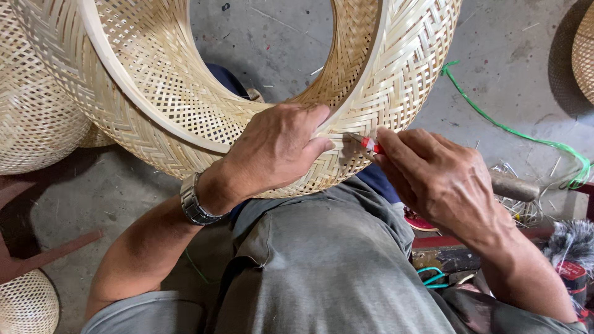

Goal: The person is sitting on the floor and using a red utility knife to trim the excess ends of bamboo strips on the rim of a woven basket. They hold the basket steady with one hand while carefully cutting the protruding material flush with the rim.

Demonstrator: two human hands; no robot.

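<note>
1. I look down over my lap at a large woven bamboo basket ring (pixel 185 105), open through the middle, tilted up against my knees with its rim facing me.
2. My left hand (pixel 275 148) lies on the near edge of the ring, fingers curled over the pale rim band (pixel 148 111) and thumb pressed on the herringbone weave; its grip is closed on the ring's edge.
3. My right hand (pixel 439 179) sits just beside it to the right, fingertips pinched narrow around a small red-handled tool (pixel 370 145) whose tip touches the weave near my left thumb.
4. A metal wristwatch (pixel 195 201) is on my left wrist.
5. My grey trousers (pixel 328 266) fill the lower middle of the view, under both hands.
6. Another woven basket (pixel 34 111) stands to the left, touching or just beside the ring; I cannot tell which. A smaller rounded one (pixel 25 303) sits at the lower left corner.
7. On the concrete floor (pixel 507 55) to the right runs a green cord (pixel 513 133), and near my right wrist lies a wooden handle (pixel 516 185) among loose bamboo slivers.
</note>
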